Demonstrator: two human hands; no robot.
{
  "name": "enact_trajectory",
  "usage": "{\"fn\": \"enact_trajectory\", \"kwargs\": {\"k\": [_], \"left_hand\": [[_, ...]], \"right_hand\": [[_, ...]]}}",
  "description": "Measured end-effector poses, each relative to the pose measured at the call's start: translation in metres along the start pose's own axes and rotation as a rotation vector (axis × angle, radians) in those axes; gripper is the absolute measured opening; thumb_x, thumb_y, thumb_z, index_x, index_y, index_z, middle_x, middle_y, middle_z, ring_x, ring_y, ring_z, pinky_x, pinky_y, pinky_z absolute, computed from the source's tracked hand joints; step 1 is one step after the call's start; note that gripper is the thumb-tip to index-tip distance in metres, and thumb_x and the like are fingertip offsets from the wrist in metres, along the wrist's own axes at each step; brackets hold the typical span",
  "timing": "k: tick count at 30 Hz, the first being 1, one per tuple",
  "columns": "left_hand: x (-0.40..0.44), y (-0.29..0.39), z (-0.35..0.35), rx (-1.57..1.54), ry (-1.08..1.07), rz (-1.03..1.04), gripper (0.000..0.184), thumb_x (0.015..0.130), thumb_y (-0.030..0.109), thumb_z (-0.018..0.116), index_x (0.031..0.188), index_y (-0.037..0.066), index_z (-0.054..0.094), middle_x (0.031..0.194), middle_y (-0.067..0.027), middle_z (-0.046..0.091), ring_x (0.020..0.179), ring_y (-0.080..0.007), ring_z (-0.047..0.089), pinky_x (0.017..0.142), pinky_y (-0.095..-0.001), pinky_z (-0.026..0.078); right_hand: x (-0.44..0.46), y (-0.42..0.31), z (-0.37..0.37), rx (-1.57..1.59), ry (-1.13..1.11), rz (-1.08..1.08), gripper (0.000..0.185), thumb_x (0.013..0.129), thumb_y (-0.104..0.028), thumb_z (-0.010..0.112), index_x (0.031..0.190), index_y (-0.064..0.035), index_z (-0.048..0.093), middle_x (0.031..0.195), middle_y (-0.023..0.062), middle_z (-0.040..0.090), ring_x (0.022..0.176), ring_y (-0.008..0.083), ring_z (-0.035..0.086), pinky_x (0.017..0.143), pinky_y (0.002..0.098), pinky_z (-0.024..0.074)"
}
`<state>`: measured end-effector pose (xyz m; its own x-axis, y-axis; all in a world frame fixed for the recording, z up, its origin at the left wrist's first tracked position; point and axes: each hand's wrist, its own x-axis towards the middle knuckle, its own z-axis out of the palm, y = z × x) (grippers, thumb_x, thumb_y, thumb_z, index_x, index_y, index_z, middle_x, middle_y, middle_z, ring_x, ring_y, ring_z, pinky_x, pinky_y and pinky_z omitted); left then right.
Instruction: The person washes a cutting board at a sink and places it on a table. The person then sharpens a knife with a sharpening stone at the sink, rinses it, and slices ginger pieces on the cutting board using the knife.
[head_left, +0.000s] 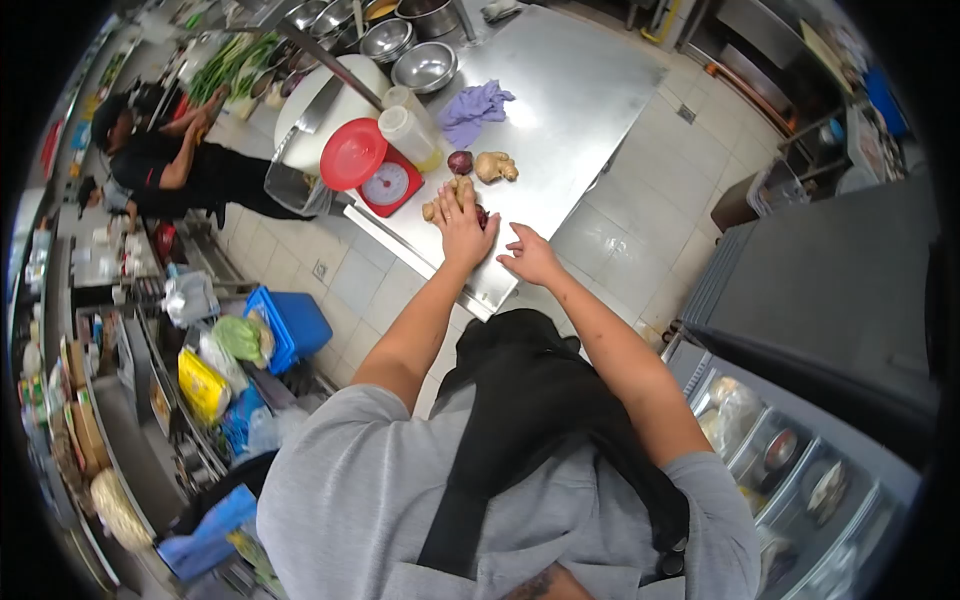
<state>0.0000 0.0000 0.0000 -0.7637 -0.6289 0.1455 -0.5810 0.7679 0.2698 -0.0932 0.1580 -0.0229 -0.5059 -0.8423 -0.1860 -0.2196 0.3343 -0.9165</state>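
Observation:
My left hand (463, 232) lies with its fingers spread over a piece of ginger (463, 187) and part of a red onion (482, 216) on the steel table. Just to its right, my right hand (530, 254) hovers near the table's edge, fingers apart and nothing in them. Beyond my left hand sit another red onion (460, 163) and a knobbly ginger root (495, 167). A red kitchen scale (388, 187) with a round red pan (353, 154) stands to the left.
On the steel table (570, 70) lies a purple cloth (475, 112), with plastic containers (402, 128) and metal bowls (425, 67) nearby. At the left stands another person (180, 165) in black. A blue bin (288, 328) is at the lower left.

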Motion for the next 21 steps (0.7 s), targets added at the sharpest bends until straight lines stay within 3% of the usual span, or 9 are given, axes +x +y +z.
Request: {"fn": "enact_trajectory", "kwargs": {"k": [2, 3, 7, 9, 13, 15, 16, 19, 21], "left_hand": [[0.003, -0.013, -0.002, 0.030, 0.178, -0.074, 0.096, 0.090, 0.050, 0.073, 0.166, 0.011, 0.029, 0.167, -0.0349, 0.023, 0.157, -0.0502, 0.018, 0.126, -0.0635, 0.012], [0.019, 0.039, 0.018, 0.027, 0.247, -0.102, 0.095, 0.090, 0.048, 0.073, 0.166, 0.011, 0.029, 0.164, -0.0352, 0.028, 0.157, -0.0502, 0.019, 0.125, -0.0634, 0.014], [0.039, 0.045, 0.017, -0.009, 0.283, -0.140, 0.106, 0.080, 0.049, 0.083, 0.166, 0.012, 0.031, 0.164, -0.0321, 0.029, 0.156, -0.0479, 0.020, 0.123, -0.0661, 0.014], [0.043, 0.058, 0.022, -0.021, 0.345, -0.143, 0.111, 0.077, 0.052, 0.084, 0.166, 0.012, 0.031, 0.165, -0.0306, 0.027, 0.157, -0.0469, 0.018, 0.122, -0.0691, 0.012], [0.038, 0.081, 0.026, 0.067, 0.359, -0.246, 0.104, 0.081, 0.047, 0.085, 0.163, 0.006, 0.034, 0.166, -0.0293, 0.026, 0.155, -0.0482, 0.020, 0.125, -0.0646, 0.011], [0.049, 0.107, 0.031, 0.045, 0.390, -0.204, 0.093, 0.088, 0.046, 0.079, 0.159, 0.002, 0.037, 0.168, -0.0275, 0.026, 0.156, -0.0471, 0.021, 0.126, -0.0626, 0.015], [0.060, 0.112, 0.041, 0.119, 0.417, -0.138, 0.089, 0.089, 0.047, 0.077, 0.155, 0.000, 0.040, 0.168, -0.0275, 0.028, 0.157, -0.0459, 0.021, 0.126, -0.0620, 0.015], [0.126, 0.179, 0.056, 0.026, 0.332, -0.006, 0.073, 0.090, 0.036, 0.073, 0.148, 0.001, 0.047, 0.163, -0.0259, 0.037, 0.154, -0.0456, 0.028, 0.124, -0.0641, 0.013], [0.189, 0.230, 0.070, -0.020, 0.331, 0.080, 0.068, 0.090, 0.034, 0.072, 0.145, 0.002, 0.050, 0.161, -0.0254, 0.039, 0.153, -0.0451, 0.029, 0.124, -0.0642, 0.013]], "right_hand": [[-0.009, -0.004, 0.003, -0.022, -0.094, 0.003, 0.075, 0.083, -0.031, 0.084, 0.145, 0.0014, 0.057, 0.115, 0.0212, 0.076, 0.102, 0.0294, 0.077, 0.089, 0.0404, 0.0611], [-0.016, 0.025, -0.049, -0.039, -0.128, 0.003, 0.064, 0.082, -0.032, 0.084, 0.133, 0.0011, 0.066, 0.098, 0.0183, 0.078, 0.089, 0.0290, 0.077, 0.080, 0.0406, 0.0611], [-0.017, 0.052, -0.106, 0.007, -0.376, -0.246, 0.044, 0.091, -0.033, 0.082, 0.121, -0.0007, 0.073, 0.101, 0.0130, 0.078, 0.085, 0.0182, 0.073, 0.079, 0.0355, 0.0601], [-0.013, 0.067, -0.170, 0.113, -0.595, 0.099, 0.047, 0.092, -0.036, 0.081, 0.123, -0.0029, 0.072, 0.098, 0.0116, 0.078, 0.083, 0.0161, 0.073, 0.074, 0.0339, 0.0595], [-0.007, 0.178, -0.278, -0.115, -0.503, 0.353, 0.051, 0.093, -0.041, 0.077, 0.129, -0.0061, 0.071, 0.095, 0.0115, 0.077, 0.076, 0.0190, 0.072, 0.069, 0.0347, 0.0587], [-0.020, 0.311, -0.333, -0.669, -0.427, 0.049, 0.038, 0.096, -0.034, 0.071, 0.127, -0.0104, 0.072, 0.110, 0.0125, 0.075, 0.102, 0.0304, 0.072, 0.087, 0.0458, 0.0575], [-0.035, 0.392, -0.345, -0.801, -0.353, 0.164, 0.036, 0.100, -0.038, 0.062, 0.117, -0.0090, 0.075, 0.117, 0.0153, 0.072, 0.116, 0.0333, 0.067, 0.094, 0.0477, 0.0551], [-0.110, 0.417, -0.433, -0.394, -0.190, 0.850, 0.042, 0.097, -0.041, 0.057, 0.100, -0.0054, 0.078, 0.077, 0.0149, 0.074, 0.068, 0.0347, 0.073, 0.068, 0.0479, 0.0601], [-0.156, 0.451, -0.471, -0.424, -0.205, 0.924, 0.031, 0.098, -0.032, 0.063, 0.105, -0.0051, 0.077, 0.081, 0.0131, 0.074, 0.069, 0.0288, 0.073, 0.062, 0.0444, 0.0607]]}}
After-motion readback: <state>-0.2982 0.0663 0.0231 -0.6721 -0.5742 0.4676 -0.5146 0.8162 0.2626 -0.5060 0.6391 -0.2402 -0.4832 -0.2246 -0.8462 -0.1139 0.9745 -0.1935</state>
